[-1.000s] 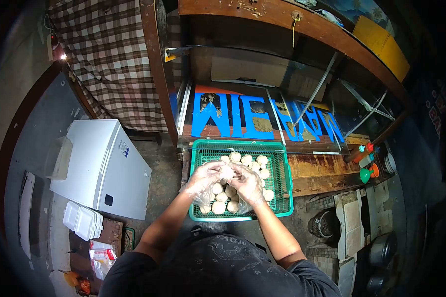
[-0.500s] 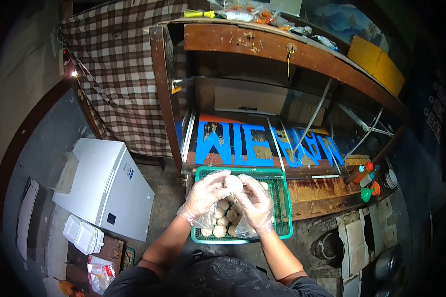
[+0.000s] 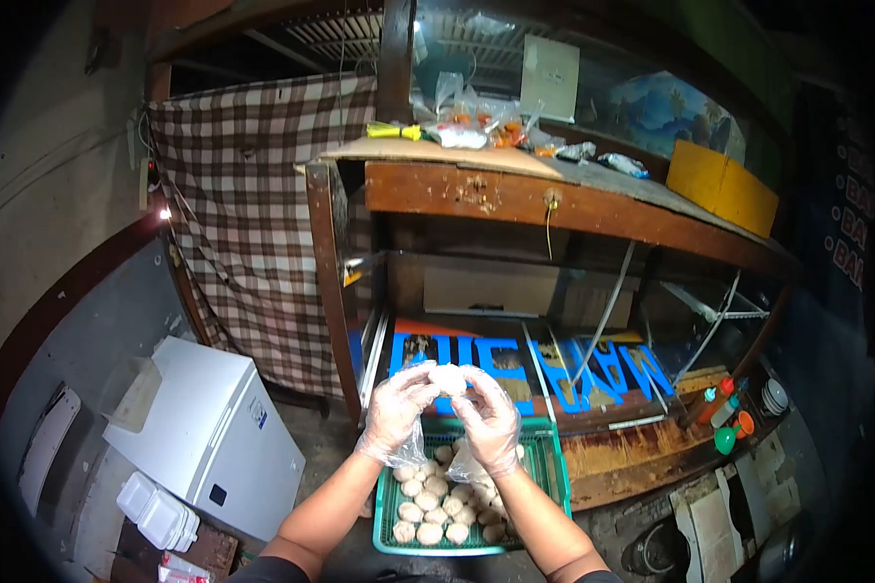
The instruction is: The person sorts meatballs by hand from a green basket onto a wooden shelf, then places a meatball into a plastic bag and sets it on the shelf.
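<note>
Both of my hands wear clear plastic gloves and are raised in front of me over the back of a green plastic basket. Between their fingertips is a pale, round meatball (image 3: 447, 379), strongly lit. My left hand (image 3: 397, 413) grips it from the left, and my right hand (image 3: 488, 418) from the right, fingers curled around it. Below, the green basket (image 3: 566, 476) holds several similar beige balls (image 3: 430, 510) in a loose pile. My right forearm and glove cover part of the pile.
A wooden stall cabinet (image 3: 476, 194) with blue lettering (image 3: 593, 374) stands ahead, bagged goods (image 3: 476, 131) on top. On the left are a white freezer (image 3: 199, 437), foam boxes (image 3: 156, 510) and a checked curtain (image 3: 253, 214). Sauce bottles (image 3: 719, 398) stand at the right.
My view has tilted up, so the cabinet top shows more and the basket sits lower in view. Both hands have lifted away from the basket, still holding the meatball.
</note>
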Tool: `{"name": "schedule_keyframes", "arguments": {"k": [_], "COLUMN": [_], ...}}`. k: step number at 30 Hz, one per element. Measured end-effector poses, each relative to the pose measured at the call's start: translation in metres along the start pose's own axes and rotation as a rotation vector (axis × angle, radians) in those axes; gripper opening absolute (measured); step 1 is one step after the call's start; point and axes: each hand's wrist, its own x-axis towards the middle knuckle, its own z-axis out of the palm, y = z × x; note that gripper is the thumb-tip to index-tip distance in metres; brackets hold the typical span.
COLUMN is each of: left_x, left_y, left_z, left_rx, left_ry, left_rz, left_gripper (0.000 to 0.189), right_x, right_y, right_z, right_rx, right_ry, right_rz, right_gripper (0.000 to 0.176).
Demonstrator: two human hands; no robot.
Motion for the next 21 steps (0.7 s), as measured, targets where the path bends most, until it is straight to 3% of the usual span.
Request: {"name": "schedule_keyframes", "arguments": {"k": [2, 13, 17, 21], "left_x": [0.017, 0.126, 0.162, 0.191], "left_y": [0.005, -0.041, -0.055, -0.055], "left_z": [0.001, -0.025, -0.033, -0.037], "left_rx": [0.057, 0.003, -0.019, 0.060], "left_ry": [0.047, 0.183, 0.232, 0.273], "left_rz": [0.037, 0.211, 0.203, 0.224], "left_gripper": [0.037, 0.035, 0.034, 0.041], "right_x": [0.017, 0.110, 0.145, 0.173], "right_y": [0.006, 0.082, 0.112, 0.116], "right_z": [0.004, 0.039, 0.049, 0.054], "right_rx": [0.043, 0.226, 0.106, -0.254], "right_ry": [-0.006, 0.001, -0.005, 0.047], "right_rz": [0.012, 0.057, 0.010, -0.128], "right_gripper": [0.036, 0.041, 0.046, 0.044]}}
